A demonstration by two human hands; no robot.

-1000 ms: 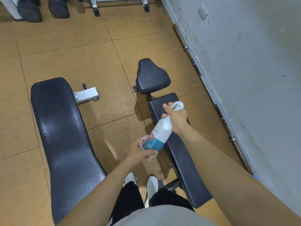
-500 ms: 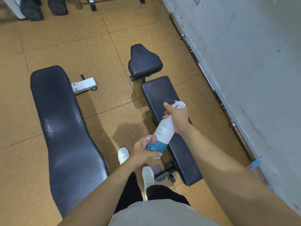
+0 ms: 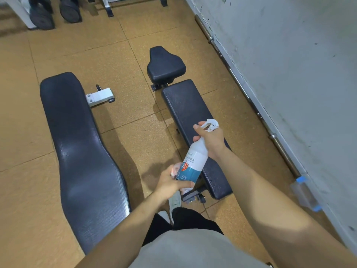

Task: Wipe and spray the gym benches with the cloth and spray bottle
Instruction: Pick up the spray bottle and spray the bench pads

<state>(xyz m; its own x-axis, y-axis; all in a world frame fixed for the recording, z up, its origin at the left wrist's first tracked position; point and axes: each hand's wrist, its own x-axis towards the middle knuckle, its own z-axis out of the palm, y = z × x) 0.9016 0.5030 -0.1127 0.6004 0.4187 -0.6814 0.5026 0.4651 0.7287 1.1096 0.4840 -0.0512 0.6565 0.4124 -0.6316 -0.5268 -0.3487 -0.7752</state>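
Note:
A white spray bottle [image 3: 193, 163] with a teal label hangs tilted over the near end of the right bench [image 3: 185, 109]. My right hand [image 3: 211, 140] grips its neck at the trigger head. My left hand [image 3: 170, 182] clasps the bottle's base together with a pale cloth [image 3: 174, 169], mostly hidden under my fingers. The right bench is a narrow black pad with a separate seat pad [image 3: 165, 64] at its far end. A wider black bench [image 3: 77, 144] lies to the left, its surface shiny.
A grey wall [image 3: 289, 74] runs along the right, with a steel barbell [image 3: 251, 101] lying at its foot and a clear plastic bottle [image 3: 305, 194] beside it. A white bench foot [image 3: 100, 96] sits between the benches. Dumbbells [image 3: 41, 15] stand at the far left.
The view has drawn back from the right bench, so its near end and frame show. Both hands keep the same hold on the bottle and cloth.

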